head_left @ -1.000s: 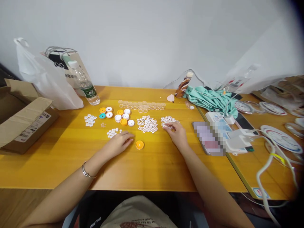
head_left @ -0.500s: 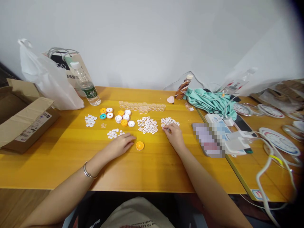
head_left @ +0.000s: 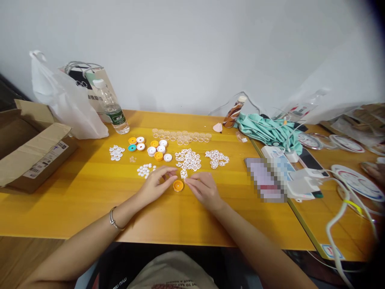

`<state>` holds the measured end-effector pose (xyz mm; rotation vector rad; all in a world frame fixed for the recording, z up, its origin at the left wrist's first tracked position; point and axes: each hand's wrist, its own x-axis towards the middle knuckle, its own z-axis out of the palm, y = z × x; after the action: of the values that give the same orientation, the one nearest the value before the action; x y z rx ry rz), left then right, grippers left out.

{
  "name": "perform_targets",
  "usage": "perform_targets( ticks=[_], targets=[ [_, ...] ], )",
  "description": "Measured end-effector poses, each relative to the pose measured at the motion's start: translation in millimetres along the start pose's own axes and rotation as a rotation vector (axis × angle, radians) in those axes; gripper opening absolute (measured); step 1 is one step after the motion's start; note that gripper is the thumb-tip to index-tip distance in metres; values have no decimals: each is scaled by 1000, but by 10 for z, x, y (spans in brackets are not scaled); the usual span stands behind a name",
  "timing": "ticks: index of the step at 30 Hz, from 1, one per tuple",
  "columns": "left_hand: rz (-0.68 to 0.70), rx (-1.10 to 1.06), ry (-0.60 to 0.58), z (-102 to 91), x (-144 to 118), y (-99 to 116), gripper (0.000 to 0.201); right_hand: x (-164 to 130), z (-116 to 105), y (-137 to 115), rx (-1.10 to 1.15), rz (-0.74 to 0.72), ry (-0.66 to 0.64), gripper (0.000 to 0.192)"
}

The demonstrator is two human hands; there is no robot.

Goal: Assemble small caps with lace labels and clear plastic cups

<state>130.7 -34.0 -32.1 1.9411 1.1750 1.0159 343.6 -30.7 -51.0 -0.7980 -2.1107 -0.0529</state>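
Note:
A small white openwork plastic piece (head_left: 183,174) is pinched between the thumb and fingers of my right hand (head_left: 206,190), just above an orange round cup (head_left: 178,186) on the table. My left hand (head_left: 158,181) is at the cup's left, thumb and fingers apart, with nothing seen between them. Beyond the hands lie two piles of similar white openwork pieces, a middle pile (head_left: 188,159) and a right pile (head_left: 217,158). Small white round caps (head_left: 146,170) are spread near my left hand.
Orange, white and teal round cups (head_left: 158,156) stand further back, with clear rings (head_left: 180,137) in rows behind them. White discs (head_left: 116,152) lie at left beside a cardboard box (head_left: 36,160). A water bottle (head_left: 116,116), phone (head_left: 266,179) and white cables (head_left: 333,216) surround the work area.
My right hand has come left from the right pile, bringing a white openwork piece over to the orange cup. My left hand's fingers have spread near the cup.

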Motion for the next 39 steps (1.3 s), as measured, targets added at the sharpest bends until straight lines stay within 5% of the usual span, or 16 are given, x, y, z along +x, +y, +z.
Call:
perform_targets(
  ticks=[4, 12, 21, 25, 28, 33, 39],
  targets=[
    [-160, -295, -58, 49, 7, 2, 26, -9, 15, -68, 9, -86, 3, 19],
    [-224, -547, -121, 82, 4, 27, 22, 2, 48, -115, 111, -72, -28, 15],
    [-290, -599, -48, 172, -6, 50, 23, -6, 188, -217, 699, 476, -45, 21],
    [-224, -415, -3, 154, 31, 13, 23, -15, 214, -171, 791, 617, -13, 16],
    [-87, -57, 47, 75, 139, -57, 19, -19, 210, -105, 808, 728, 20, 17],
    [236, 437, -87, -11, 418, -214, 21, -2, 189, -37, 862, 871, 51, 19],
    [320, 508, -231, 71, 605, -335, 21, 0, 187, -31, 886, 889, 54, 19]
  ],
)
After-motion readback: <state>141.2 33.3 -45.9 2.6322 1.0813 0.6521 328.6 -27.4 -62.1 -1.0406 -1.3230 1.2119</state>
